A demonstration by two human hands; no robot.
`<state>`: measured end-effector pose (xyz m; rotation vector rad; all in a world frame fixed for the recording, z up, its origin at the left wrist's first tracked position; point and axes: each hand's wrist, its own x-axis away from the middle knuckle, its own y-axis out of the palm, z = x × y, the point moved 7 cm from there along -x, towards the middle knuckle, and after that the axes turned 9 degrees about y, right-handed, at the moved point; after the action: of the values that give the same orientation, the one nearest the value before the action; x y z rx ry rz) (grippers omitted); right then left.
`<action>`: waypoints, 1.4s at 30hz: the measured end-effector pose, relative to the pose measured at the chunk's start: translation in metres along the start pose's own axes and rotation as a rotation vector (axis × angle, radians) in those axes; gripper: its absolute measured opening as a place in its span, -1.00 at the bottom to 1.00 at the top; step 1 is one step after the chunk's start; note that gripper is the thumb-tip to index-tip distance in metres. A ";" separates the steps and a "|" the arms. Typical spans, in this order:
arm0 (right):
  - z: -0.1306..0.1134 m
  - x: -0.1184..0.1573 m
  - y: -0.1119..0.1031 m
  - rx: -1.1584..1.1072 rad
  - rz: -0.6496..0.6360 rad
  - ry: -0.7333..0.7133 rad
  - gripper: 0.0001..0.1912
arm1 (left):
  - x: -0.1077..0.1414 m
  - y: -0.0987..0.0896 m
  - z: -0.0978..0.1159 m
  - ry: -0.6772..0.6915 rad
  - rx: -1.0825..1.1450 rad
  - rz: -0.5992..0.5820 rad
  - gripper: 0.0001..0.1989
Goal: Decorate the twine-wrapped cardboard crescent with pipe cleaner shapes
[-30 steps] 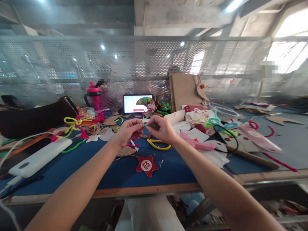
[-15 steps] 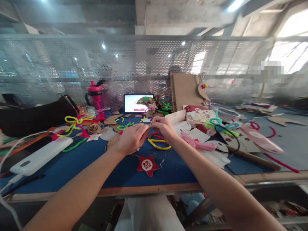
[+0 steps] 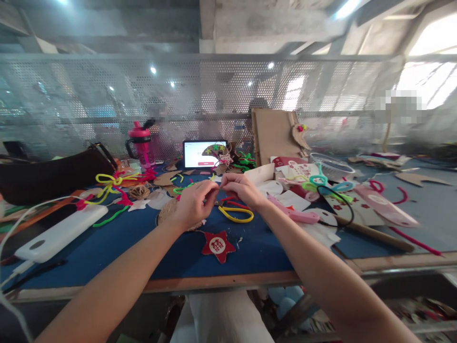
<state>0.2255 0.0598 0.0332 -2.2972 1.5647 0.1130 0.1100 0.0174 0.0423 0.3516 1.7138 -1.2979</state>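
Observation:
My left hand (image 3: pixel 195 202) is closed, thumb and fingers pinched on something I cannot make out, above the blue table mat. My right hand (image 3: pixel 243 189) pinches too, its fingertips close to those of the left; what it grips is too small to name. Below them lies a red cardboard star (image 3: pixel 225 248) with a white round emblem, and a thin string runs from it toward a brown round piece (image 3: pixel 167 215) partly under my left hand. A yellow bent pipe cleaner (image 3: pixel 236 220) rests beneath my right hand.
At the back stand a lit tablet (image 3: pixel 193 155), a pink bottle (image 3: pixel 141 145) and cardboard sheets (image 3: pixel 273 136). A white power bank (image 3: pixel 60 233) with a cable lies left. On the right are a pink glue gun (image 3: pixel 296 214), a wooden stick (image 3: pixel 378 235) and colourful pipe cleaners.
The fingers of my left hand have shifted slightly left and opened a small gap inside the curl. The fingertips of both hands remain close together. The view has moved very slightly.

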 end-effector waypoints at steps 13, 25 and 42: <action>-0.007 0.002 0.000 0.444 -0.020 -0.190 -0.78 | 0.003 0.005 -0.022 -0.217 0.299 0.030 -0.83; -0.005 0.002 0.001 0.486 0.074 -0.214 -0.80 | 0.011 0.019 -0.037 -0.398 0.476 0.043 -0.74; 0.014 -0.005 0.006 0.506 0.006 0.035 -0.82 | 0.005 0.009 0.007 0.344 -0.302 -0.088 -0.79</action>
<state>0.2196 0.0665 0.0199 -1.9035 1.4160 -0.2916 0.1174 0.0135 0.0329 0.3390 2.2036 -1.0594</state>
